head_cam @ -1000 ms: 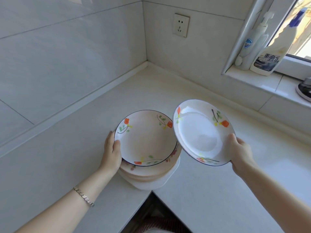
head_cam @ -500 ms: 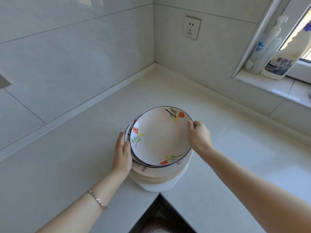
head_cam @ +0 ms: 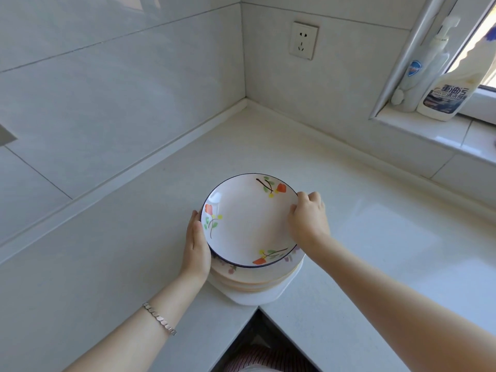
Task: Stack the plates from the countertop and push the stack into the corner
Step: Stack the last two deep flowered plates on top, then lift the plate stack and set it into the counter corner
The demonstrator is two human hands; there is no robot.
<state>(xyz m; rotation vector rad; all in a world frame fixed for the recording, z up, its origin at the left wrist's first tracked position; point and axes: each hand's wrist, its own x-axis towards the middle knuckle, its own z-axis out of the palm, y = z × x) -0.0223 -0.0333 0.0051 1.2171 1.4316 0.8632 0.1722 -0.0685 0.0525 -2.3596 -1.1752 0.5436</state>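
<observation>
A stack of plates (head_cam: 252,280) stands near the inner front edge of the L-shaped white countertop (head_cam: 120,253), with a white square dish at its bottom. The top plate (head_cam: 248,224) is white with a dark rim and orange flowers, and it lies flat on the stack. My left hand (head_cam: 197,245) presses flat against the stack's left side. My right hand (head_cam: 308,218) grips the top plate's right rim, thumb on top. The wall corner (head_cam: 245,102) lies beyond the stack.
A wall socket (head_cam: 303,40) sits on the right-hand wall above the corner. On the window sill (head_cam: 429,130) at the right stand a pump bottle (head_cam: 421,73) and a cleaner bottle (head_cam: 448,95). The counter's inner edge drops away just below the stack.
My right hand carried the flowered plate leftward from beside the stack and lowered it; it now lies level on top. My left hand stayed against the stack's left side.
</observation>
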